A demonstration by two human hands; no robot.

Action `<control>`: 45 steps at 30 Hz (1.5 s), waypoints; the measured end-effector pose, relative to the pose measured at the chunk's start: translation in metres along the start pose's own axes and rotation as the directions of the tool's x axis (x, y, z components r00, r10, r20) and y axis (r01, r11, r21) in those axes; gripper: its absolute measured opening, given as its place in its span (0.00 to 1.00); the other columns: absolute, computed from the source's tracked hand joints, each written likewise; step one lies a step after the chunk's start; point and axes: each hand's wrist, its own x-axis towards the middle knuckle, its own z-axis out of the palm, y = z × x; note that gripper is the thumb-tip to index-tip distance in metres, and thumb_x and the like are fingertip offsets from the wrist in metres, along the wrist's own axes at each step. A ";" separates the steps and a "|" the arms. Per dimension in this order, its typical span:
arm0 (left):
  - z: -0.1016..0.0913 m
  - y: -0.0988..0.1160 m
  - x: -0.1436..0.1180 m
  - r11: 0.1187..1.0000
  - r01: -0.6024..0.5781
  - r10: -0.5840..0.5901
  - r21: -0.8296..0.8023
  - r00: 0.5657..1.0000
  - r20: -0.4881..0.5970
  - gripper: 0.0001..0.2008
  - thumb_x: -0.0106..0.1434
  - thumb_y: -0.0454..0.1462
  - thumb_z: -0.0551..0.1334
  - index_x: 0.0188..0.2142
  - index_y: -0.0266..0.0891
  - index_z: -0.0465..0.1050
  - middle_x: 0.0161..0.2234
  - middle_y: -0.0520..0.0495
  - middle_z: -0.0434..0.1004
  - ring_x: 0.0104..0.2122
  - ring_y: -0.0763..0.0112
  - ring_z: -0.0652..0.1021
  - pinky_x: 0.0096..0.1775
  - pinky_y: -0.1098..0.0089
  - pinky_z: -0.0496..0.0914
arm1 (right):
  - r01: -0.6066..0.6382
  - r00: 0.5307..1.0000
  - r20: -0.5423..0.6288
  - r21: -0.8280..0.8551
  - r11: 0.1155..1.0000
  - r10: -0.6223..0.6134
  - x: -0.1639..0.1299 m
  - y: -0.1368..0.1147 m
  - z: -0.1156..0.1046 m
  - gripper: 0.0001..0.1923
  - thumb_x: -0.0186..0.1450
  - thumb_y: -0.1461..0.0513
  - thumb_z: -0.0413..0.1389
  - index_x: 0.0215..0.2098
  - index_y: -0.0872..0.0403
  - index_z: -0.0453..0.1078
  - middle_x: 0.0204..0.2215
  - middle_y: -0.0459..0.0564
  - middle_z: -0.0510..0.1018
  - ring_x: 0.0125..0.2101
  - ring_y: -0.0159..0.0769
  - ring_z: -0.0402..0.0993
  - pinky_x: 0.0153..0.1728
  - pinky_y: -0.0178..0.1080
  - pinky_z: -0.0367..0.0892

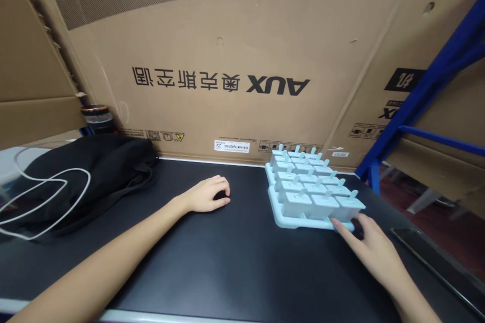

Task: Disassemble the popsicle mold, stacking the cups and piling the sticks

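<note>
One head-worn camera is looking forward and down from above the near edge of the black surface (pixel 242 267), facing the printed cardboard (pixel 212 121) standing behind the far edge. It is viewing closely, taking in the far right corner and part of the near edge.

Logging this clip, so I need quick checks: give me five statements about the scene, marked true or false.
1. The right hand touches the blue moulds. True.
2. Both hands touch the moulds. False: the left hand is apart from them.
3. The white cable lies partly across the black bag. True.
4. The bag is right of the moulds. False: it is left of them.
5. The box has upside-down lettering. True.
</note>
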 end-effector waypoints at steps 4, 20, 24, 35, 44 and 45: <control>0.000 0.000 0.000 1.000 -0.002 0.002 0.004 1.000 -0.004 0.09 0.67 0.44 0.56 0.39 0.42 0.68 0.41 0.48 0.72 0.42 0.67 0.72 0.49 0.65 0.65 | -0.096 0.995 0.034 0.031 0.995 0.095 0.001 0.007 0.001 0.30 0.54 0.37 0.53 0.37 0.54 0.68 0.38 0.57 0.72 0.40 0.48 0.72 0.44 0.49 0.68; 0.001 -0.001 0.000 1.000 -0.009 0.009 -0.005 1.000 -0.014 0.09 0.66 0.44 0.56 0.39 0.42 0.68 0.41 0.47 0.72 0.42 0.66 0.71 0.47 0.65 0.66 | -0.115 0.993 0.011 -0.075 0.991 0.116 0.002 0.009 0.000 0.26 0.55 0.38 0.52 0.32 0.51 0.65 0.33 0.52 0.70 0.34 0.45 0.72 0.37 0.46 0.68; 0.001 -0.001 0.000 1.000 -0.003 0.003 0.000 1.000 -0.013 0.09 0.66 0.44 0.56 0.39 0.42 0.68 0.41 0.48 0.72 0.43 0.66 0.72 0.47 0.66 0.65 | -0.167 0.985 0.024 -0.075 0.983 0.170 0.002 0.005 -0.003 0.28 0.54 0.37 0.53 0.34 0.51 0.66 0.35 0.53 0.71 0.34 0.44 0.73 0.37 0.46 0.68; 0.001 -0.001 0.000 1.000 -0.009 0.009 -0.007 1.000 -0.016 0.08 0.66 0.43 0.56 0.39 0.42 0.68 0.41 0.48 0.72 0.43 0.66 0.72 0.48 0.65 0.66 | -0.150 0.989 -0.009 -0.021 0.989 0.149 0.000 0.009 0.001 0.31 0.53 0.36 0.52 0.36 0.53 0.65 0.36 0.54 0.71 0.31 0.43 0.72 0.37 0.46 0.68; 0.002 -0.001 0.000 1.000 -0.002 0.002 -0.008 1.000 -0.013 0.08 0.66 0.44 0.56 0.39 0.43 0.68 0.41 0.48 0.72 0.43 0.66 0.71 0.47 0.66 0.66 | -0.087 0.995 -0.057 -0.036 0.996 0.085 0.002 0.004 0.000 0.28 0.53 0.37 0.53 0.31 0.52 0.64 0.32 0.55 0.72 0.32 0.45 0.70 0.40 0.49 0.67; 0.001 -0.001 0.000 1.000 0.003 -0.003 -0.005 1.000 -0.010 0.08 0.67 0.44 0.56 0.40 0.43 0.68 0.41 0.48 0.72 0.43 0.66 0.71 0.47 0.66 0.66 | -0.099 0.993 -0.066 -0.035 0.994 0.096 0.002 0.002 -0.001 0.28 0.53 0.37 0.53 0.31 0.52 0.64 0.32 0.56 0.72 0.32 0.46 0.70 0.39 0.49 0.67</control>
